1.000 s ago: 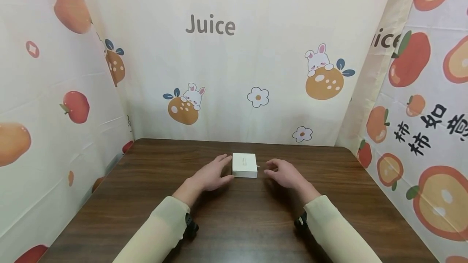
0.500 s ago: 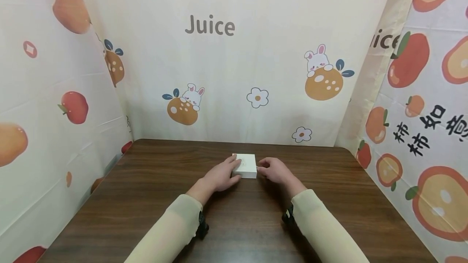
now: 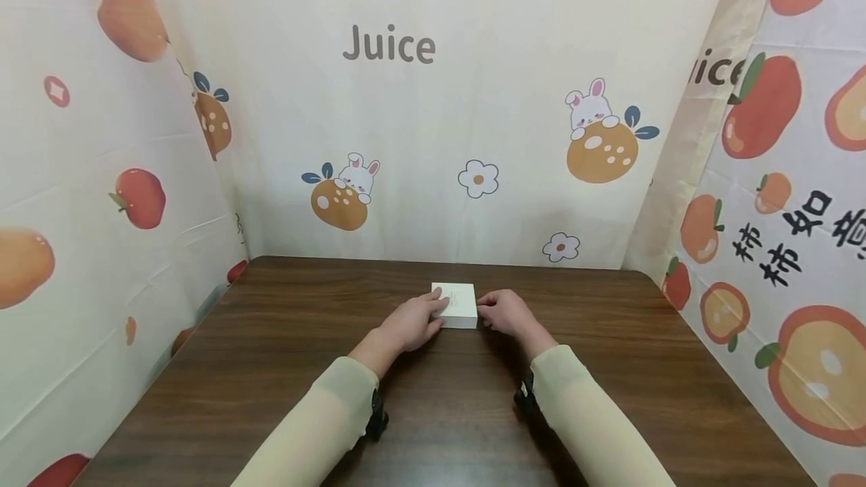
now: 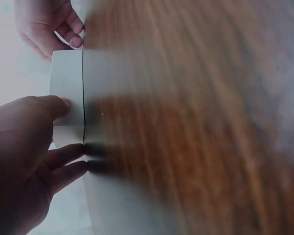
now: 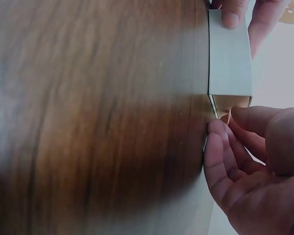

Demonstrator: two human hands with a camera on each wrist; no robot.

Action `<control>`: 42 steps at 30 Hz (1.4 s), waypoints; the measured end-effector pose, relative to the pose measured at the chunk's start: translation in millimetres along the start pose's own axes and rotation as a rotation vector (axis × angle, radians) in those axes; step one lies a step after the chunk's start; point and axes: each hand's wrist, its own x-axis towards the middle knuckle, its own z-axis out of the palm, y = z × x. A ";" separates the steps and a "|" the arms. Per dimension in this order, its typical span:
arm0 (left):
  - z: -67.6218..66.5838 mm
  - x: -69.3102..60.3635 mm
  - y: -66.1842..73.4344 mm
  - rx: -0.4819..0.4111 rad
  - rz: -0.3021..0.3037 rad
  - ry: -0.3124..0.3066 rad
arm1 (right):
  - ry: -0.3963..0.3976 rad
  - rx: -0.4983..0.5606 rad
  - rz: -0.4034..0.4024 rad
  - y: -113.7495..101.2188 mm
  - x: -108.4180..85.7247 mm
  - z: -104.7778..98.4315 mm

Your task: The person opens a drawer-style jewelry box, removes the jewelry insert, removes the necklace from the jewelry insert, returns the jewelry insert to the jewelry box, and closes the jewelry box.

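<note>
A small white box with faint lettering on its lid lies flat toward the back of the brown table. My left hand holds the box's left part, with the thumb against the front face and a finger on top. At the opposite end, my right hand pinches a small pale ribbon tab that comes out of the box's right side. That side looks tan inside its edges in the right wrist view. Fingers partly hide the tab.
Dark wood-grain table surrounds the box. A cream curtain printed with fruit and rabbits hangs behind the table, and similar printed curtains flank both sides. Each wrist wears a black device.
Both hands have moved inward to the box. The left hand has come onto its top and front, and the right hand has taken hold of the tab. The box has barely shifted.
</note>
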 end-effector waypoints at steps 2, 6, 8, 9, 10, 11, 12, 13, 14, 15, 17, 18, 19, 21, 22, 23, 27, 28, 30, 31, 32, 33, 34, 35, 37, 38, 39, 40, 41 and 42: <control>3.8 2.7 -6.5 -0.004 0.028 0.018 | 0.005 -0.007 0.008 -0.6 1.1 0.6; 3.4 3.2 -8.2 -0.011 0.037 0.024 | 0.021 -0.033 0.018 -2.0 3.1 2.0; 3.7 3.5 -8.4 -0.010 0.034 0.022 | 0.030 -0.058 0.015 -2.1 4.8 3.0; 0.4 1.9 -3.5 -0.013 0.016 0.011 | 0.034 -0.073 0.011 -2.2 5.4 3.4; 0.7 2.6 -3.7 -0.009 0.015 0.010 | 0.037 -0.081 0.014 -2.2 6.2 3.9; 0.9 3.2 -4.0 -0.008 0.015 0.012 | 0.041 -0.090 0.015 -2.3 7.0 4.3; 0.9 3.4 -3.8 -0.007 0.016 0.013 | 0.043 -0.102 0.014 -2.3 7.5 4.6; 0.6 3.4 -3.5 -0.004 0.016 0.013 | 0.044 -0.112 0.015 -2.2 8.4 5.1; 0.3 3.2 -3.0 -0.003 0.017 0.014 | 0.045 -0.115 0.021 -2.5 8.5 5.4; -0.1 3.0 -2.7 0.000 0.018 0.016 | 0.045 -0.119 0.027 -2.9 8.6 5.6; -0.7 1.9 -1.7 -0.004 0.015 0.014 | 0.045 -0.126 0.034 -3.6 8.3 6.1; -1.0 1.5 -1.3 -0.003 0.014 0.012 | 0.045 -0.130 0.035 -3.7 8.0 6.2; -1.1 1.2 -1.1 -0.004 0.011 0.010 | 0.045 -0.131 0.038 -4.1 7.8 6.4; -1.3 0.6 -0.8 -0.006 0.009 0.007 | 0.045 -0.140 0.037 -4.1 7.6 6.6; -1.4 0.5 -0.8 -0.006 0.009 0.005 | 0.046 -0.145 0.035 -3.9 7.6 6.6; -1.6 0.6 -0.9 -0.006 0.011 0.004 | 0.047 -0.150 0.033 -3.8 7.8 6.7; -1.9 0.4 -0.8 -0.008 0.016 0.005 | 0.045 -0.170 0.027 -3.8 7.6 6.4; -2.1 0.4 -0.7 -0.011 0.017 0.006 | 0.044 -0.173 0.027 -3.9 7.7 6.3; -2.5 0.3 -0.3 -0.015 0.017 0.007 | 0.040 -0.179 0.028 -4.2 7.8 6.1; -2.6 0.2 -0.2 -0.015 0.017 0.008 | 0.038 -0.183 0.026 -4.3 8.1 6.1; -2.9 0.0 0.0 -0.018 0.017 0.008 | 0.037 -0.189 0.026 -4.4 8.5 6.0; -3.2 -0.1 0.1 -0.017 0.019 0.009 | 0.036 -0.195 0.025 -4.5 8.9 6.0; -3.4 -0.4 0.2 -0.015 0.023 0.012 | 0.037 -0.205 0.020 -4.6 9.3 6.0; -3.6 -0.5 0.2 -0.014 0.028 0.015 | 0.038 -0.216 0.016 -4.7 9.5 5.9; -3.5 -0.8 0.3 -0.014 0.037 0.021 | 0.040 -0.233 0.013 -5.3 10.0 5.6; -3.5 -1.0 0.3 -0.016 0.040 0.024 | 0.040 -0.241 0.012 -5.5 10.0 5.4; -3.6 -1.1 0.4 -0.015 0.043 0.026 | 0.040 -0.246 0.014 -6.0 9.8 5.1; -3.5 -1.2 0.5 -0.016 0.044 0.028 | 0.039 -0.247 0.018 -6.4 9.9 5.0; -3.5 -1.0 0.6 -0.017 0.041 0.027 | 0.039 -0.250 0.022 -6.6 10.0 4.9; -3.3 -1.0 0.7 -0.018 0.037 0.025 | 0.039 -0.252 0.024 -6.9 9.7 4.9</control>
